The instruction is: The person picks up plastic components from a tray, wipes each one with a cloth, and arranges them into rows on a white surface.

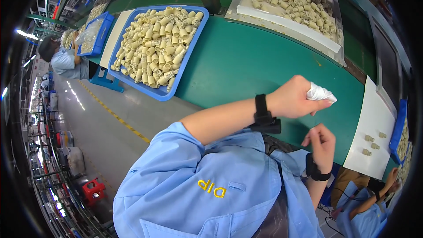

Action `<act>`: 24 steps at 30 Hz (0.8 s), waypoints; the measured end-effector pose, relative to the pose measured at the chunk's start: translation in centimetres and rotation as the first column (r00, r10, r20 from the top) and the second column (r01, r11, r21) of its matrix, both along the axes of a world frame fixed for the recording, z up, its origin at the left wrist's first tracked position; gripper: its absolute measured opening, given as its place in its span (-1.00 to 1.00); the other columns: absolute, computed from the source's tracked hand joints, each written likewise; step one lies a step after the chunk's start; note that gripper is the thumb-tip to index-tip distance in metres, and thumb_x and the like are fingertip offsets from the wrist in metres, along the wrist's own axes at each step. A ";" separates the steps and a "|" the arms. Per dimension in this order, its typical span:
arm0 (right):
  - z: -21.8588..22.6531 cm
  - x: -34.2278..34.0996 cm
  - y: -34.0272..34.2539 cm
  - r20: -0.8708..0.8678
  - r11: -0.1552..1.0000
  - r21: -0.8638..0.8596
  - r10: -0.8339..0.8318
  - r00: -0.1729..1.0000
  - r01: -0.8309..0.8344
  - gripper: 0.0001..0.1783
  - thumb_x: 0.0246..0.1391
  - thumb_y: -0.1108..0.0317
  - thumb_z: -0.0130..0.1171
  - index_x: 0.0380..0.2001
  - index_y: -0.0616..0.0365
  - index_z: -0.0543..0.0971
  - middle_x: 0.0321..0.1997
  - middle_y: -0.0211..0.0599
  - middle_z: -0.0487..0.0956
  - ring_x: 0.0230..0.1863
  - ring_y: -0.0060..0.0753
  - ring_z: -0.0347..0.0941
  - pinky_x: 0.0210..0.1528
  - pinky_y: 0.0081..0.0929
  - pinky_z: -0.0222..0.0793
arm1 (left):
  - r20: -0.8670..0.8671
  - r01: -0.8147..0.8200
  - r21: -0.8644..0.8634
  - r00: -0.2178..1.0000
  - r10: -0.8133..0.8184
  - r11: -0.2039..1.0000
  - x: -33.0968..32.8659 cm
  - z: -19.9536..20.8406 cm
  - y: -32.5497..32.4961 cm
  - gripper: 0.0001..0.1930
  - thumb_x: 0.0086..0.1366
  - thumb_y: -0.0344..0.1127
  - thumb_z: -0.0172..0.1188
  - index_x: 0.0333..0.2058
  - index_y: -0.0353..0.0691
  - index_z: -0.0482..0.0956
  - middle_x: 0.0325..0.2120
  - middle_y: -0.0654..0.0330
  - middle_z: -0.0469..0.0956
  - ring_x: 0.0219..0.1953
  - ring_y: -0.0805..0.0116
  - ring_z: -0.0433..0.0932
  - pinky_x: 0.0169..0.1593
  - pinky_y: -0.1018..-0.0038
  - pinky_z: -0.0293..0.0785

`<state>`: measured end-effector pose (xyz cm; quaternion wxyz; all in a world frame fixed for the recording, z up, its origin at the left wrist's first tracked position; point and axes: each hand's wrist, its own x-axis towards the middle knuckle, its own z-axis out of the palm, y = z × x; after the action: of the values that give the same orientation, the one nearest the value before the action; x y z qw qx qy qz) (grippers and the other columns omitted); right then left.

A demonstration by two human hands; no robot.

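Head cam: white wrap (320,93) sits at the left hand (291,98), long axis pointing right; can't tell if fingers pinch or wear it. Right hand (322,144) is lower, farther off, fingers loosely curled.

blue stool (105,80): stands near a co-worker (66,63) in dark cap
red stool (94,190): rests on the grey floor (145,114) at lower left
yellow floor line (115,115): slants across that floor
strip light (27,34): glows at upper left
second co-worker (373,224): shows at lower right
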<state>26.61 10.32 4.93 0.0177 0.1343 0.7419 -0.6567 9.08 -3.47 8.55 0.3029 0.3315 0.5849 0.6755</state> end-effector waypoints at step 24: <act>-5.4 2.1 8.1 -0.194 0.819 -0.443 -0.485 0.853 0.365 -0.64 0.32 0.20 -0.11 -0.56 0.10 0.24 -0.83 -0.52 0.18 -0.81 -0.61 0.07 -0.74 -0.64 -0.10 | 0.103 0.606 0.058 0.787 -0.608 0.794 -5.9 -8.9 11.0 -0.79 0.13 -0.21 0.28 -0.32 -0.17 0.71 -0.60 0.11 0.62 -0.54 0.28 0.60 -0.38 0.43 0.50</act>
<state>28.69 18.39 -0.52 -0.2165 0.1912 0.5401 -0.7904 3.14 7.58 -0.31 0.5335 0.4652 0.4215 0.5668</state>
